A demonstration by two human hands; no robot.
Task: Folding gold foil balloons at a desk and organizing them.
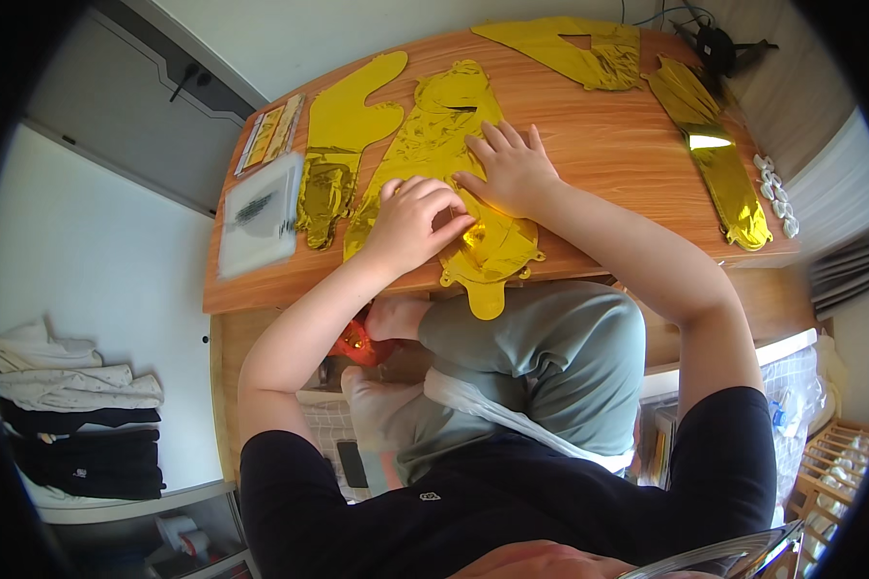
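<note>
A flat gold foil balloon (492, 243) lies lengthwise in front of me, its rounded tab hanging over the table's near edge. My left hand (417, 220) pinches at its crinkled middle, thumb and fingers close together; the pinched spot is partly hidden. Just to the right and farther up, my right hand (514, 172) rests flat on the same foil with its fingers spread. Another gold foil balloon (350, 116) lies left of it, smooth at the far end and wrinkled at the near end.
On the wooden table (608, 164), a gold foil balloon (589, 53) lies at the back and a long gold piece (714, 159) at the right. Small white rolls (780, 198) line the right edge. A clear plastic sleeve (259, 212) and a printed sheet (270, 133) lie left.
</note>
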